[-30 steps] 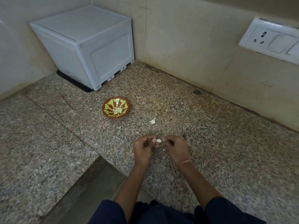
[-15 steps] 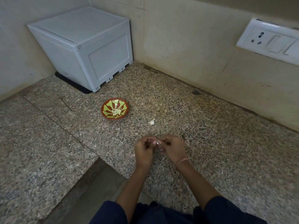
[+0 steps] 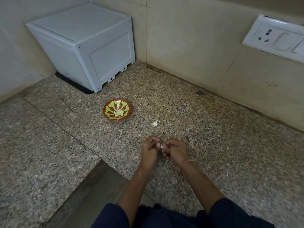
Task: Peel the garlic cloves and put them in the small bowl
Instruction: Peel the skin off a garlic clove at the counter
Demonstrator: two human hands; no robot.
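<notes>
- Left hand [image 3: 150, 150] & right hand [image 3: 175, 149] are low over the speckled surface [image 3: 213, 145]. Fingers are curled in and the tips meet.
- Both pinch at one garlic clove [image 3: 161, 146]. Only a small white bit shows btw the fingertips, so can't tell how much skin is left.
- Step, prob.: peeling this one, not yet in the bowl.
- Small bowl [image 3: 115, 119] sits up-left of the hands, well apart, w/ pale peeled cloves [image 3: 118, 112] in its middle.
- A loose clove [image 3: 155, 123] lies on the surface btw bowl & hands, nearer the hands. Looks unpeeled, but too small to be sure.
- Handling: clove is tiny, v. light, firm inside. Skin looks thin, dry, tears easily. Once bare it's prob. a bit slick.
- Best hold, I'd say: pinch across the fat middle w/ one hand, nail of the other at the pointed end to lift the skin.
- Risk: squeeze too hard & it pops out, then it's hard to spot on the speckled stone.
</notes>
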